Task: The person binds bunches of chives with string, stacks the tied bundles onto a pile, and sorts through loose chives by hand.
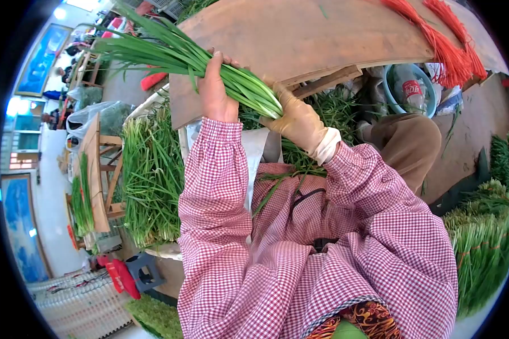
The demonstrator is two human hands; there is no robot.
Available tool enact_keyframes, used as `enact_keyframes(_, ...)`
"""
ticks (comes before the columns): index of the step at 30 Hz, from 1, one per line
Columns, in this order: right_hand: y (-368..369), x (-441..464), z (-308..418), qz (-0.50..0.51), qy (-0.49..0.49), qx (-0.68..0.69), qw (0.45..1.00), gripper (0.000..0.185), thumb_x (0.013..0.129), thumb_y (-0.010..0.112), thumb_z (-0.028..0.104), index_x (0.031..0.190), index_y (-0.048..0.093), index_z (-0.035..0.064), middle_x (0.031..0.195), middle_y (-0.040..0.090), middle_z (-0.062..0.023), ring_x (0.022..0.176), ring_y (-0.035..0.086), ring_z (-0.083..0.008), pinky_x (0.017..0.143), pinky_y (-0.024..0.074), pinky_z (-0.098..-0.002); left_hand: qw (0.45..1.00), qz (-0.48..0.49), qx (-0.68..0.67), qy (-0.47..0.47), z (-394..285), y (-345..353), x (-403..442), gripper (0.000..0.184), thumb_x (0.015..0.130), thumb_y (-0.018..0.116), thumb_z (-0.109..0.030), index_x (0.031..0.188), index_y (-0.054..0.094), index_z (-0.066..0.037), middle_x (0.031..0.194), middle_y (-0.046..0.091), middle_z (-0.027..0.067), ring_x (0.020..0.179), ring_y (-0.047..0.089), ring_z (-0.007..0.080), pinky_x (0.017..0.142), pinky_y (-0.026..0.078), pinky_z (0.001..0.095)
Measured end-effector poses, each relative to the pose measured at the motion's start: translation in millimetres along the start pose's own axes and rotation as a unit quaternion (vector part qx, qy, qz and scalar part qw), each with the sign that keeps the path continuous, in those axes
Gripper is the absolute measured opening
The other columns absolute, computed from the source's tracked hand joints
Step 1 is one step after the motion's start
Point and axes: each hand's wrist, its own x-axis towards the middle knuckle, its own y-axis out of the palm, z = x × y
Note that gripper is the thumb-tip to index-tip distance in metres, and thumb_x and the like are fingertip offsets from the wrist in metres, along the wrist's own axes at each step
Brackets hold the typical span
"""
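A bunch of garlic chives point(240, 85) lies slantwise across my hands, its green leaf tips at upper left and its pale stem ends at right. My left hand point(219, 93), bare, is wrapped round the middle of the bunch, thumb on the near side. In a tan rubber glove, my right hand point(300, 118) closes about the stem ends; some of its fingers are hidden behind them. Both hands are above the near edge of a wooden table point(277, 34). Loose green leaves point(336, 113) lie below, under that edge and on my lap.
Red ties point(435, 39) hang over the table's right side. A blue basin point(432, 93) with a plastic bottle point(413, 93) stands beneath. Piled chives point(150, 175) are at my left, and tied bunches point(486, 254) at right. A grey stool point(145, 271) is at lower left.
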Motion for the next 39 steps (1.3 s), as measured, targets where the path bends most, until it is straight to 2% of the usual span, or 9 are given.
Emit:
enact_keyframes(5, -4, 4, -21, 0.178, 0.170, 0.303, 0.921, 0.043, 0.073, 0.066, 0.017, 0.109, 0.050, -0.0007, 0.081, 0.061, -0.0103, 0.068, 0.061, -0.0204, 0.061, 0.0490, -0.0319, 0.982, 0.058, 0.145, -0.103, -1, -14, 10, 0.032, 0.082, 0.063, -0.029, 0.100, 0.049, -0.007, 0.081, 0.058, 0.0052, 0.073, 0.058, 0.0214, 0.071, 0.049, 0.0374)
enact_keyframes(6, -12, 4, -21, 0.205, 0.196, 0.359, 0.889, 0.030, 0.079, 0.064, 0.018, 0.099, 0.053, -0.0025, 0.078, 0.059, -0.0039, 0.064, 0.056, -0.0090, 0.056, 0.0483, -0.0259, 0.970, 0.081, 0.179, -0.141, -7, -9, 6, 0.052, 0.082, 0.058, -0.043, 0.114, 0.046, -0.004, 0.102, 0.058, 0.0118, 0.092, 0.057, 0.0262, 0.082, 0.046, 0.0367)
enact_keyframes(10, -13, -1, -54, 0.242, 0.232, 0.652, 0.680, 0.037, 0.087, 0.056, 0.020, 0.116, 0.049, -0.0016, 0.082, 0.059, -0.0023, 0.065, 0.057, -0.0042, 0.053, 0.0491, -0.0197, 0.944, 0.066, 0.294, -0.131, 1, -52, 1, 0.064, 0.087, 0.051, -0.041, 0.133, 0.031, 0.000, 0.132, 0.038, 0.0163, 0.122, 0.038, 0.0280, 0.095, 0.036, 0.0372)
enact_keyframes(14, -14, -5, -66, 0.254, 0.220, 0.710, 0.619, 0.046, 0.088, 0.053, 0.025, 0.125, 0.042, -0.0005, 0.087, 0.060, -0.0036, 0.073, 0.061, -0.0077, 0.062, 0.0551, -0.0236, 0.947, 0.044, 0.301, -0.106, 21, -67, -62, 0.063, 0.087, 0.050, -0.041, 0.130, 0.033, 0.002, 0.126, 0.043, 0.0166, 0.116, 0.044, 0.0268, 0.094, 0.038, 0.0376)
enact_keyframes(26, -24, -15, -59, 0.276, 0.269, 0.593, 0.707, 0.061, 0.088, 0.038, 0.053, 0.107, 0.053, -0.0021, 0.088, 0.062, -0.0145, 0.073, 0.064, -0.0198, 0.060, 0.0567, -0.0338, 0.936, 0.157, 0.033, -0.313, 85, -33, -49, 0.073, 0.083, 0.040, -0.062, 0.122, 0.043, 0.000, 0.106, 0.058, 0.0154, 0.083, 0.061, 0.0213, 0.068, 0.054, 0.0312)
enact_keyframes(27, -27, -18, -64, 0.306, 0.228, 0.566, 0.731, 0.069, 0.087, 0.030, 0.060, 0.106, 0.054, -0.0026, 0.090, 0.062, -0.0162, 0.074, 0.064, -0.0214, 0.059, 0.0567, -0.0336, 0.875, 0.248, -0.162, -0.383, 87, -41, -40, 0.073, 0.083, 0.041, -0.061, 0.124, 0.041, -0.001, 0.113, 0.056, 0.0168, 0.095, 0.059, 0.0258, 0.080, 0.052, 0.0350)
enact_keyframes(30, -61, -27, -73, 0.284, 0.292, 0.363, 0.838, 0.075, 0.085, 0.029, 0.064, 0.105, 0.055, -0.0035, 0.088, 0.063, -0.0183, 0.074, 0.064, -0.0237, 0.060, 0.0564, -0.0336, 0.922, 0.208, -0.156, -0.286, 104, -23, -48, 0.060, 0.089, 0.041, -0.047, 0.130, 0.036, -0.004, 0.121, 0.050, 0.0171, 0.111, 0.049, 0.0316, 0.096, 0.040, 0.0425)
enact_keyframes(36, -105, -40, -63, 0.016, 0.275, 0.122, 0.953, 0.047, 0.085, 0.053, 0.046, 0.095, 0.059, 0.0004, 0.071, 0.059, -0.0041, 0.061, 0.052, -0.0110, 0.056, 0.0414, -0.0233, 0.927, 0.241, -0.070, -0.278, 103, -19, -47, 0.052, 0.092, 0.042, -0.036, 0.129, 0.036, 0.000, 0.125, 0.048, 0.0145, 0.112, 0.050, 0.0249, 0.091, 0.045, 0.0397)
enact_keyframes(39, -98, -43, -29, -0.048, 0.178, 0.022, 0.983, 0.039, 0.084, 0.055, 0.043, 0.093, 0.062, 0.0054, 0.071, 0.061, -0.0058, 0.066, 0.059, -0.0144, 0.061, 0.0451, -0.0249, 0.934, 0.206, -0.048, -0.288, 105, -15, -48, 0.054, 0.088, 0.052, -0.034, 0.128, 0.037, -0.001, 0.122, 0.050, 0.0130, 0.111, 0.050, 0.0243, 0.090, 0.046, 0.0380)
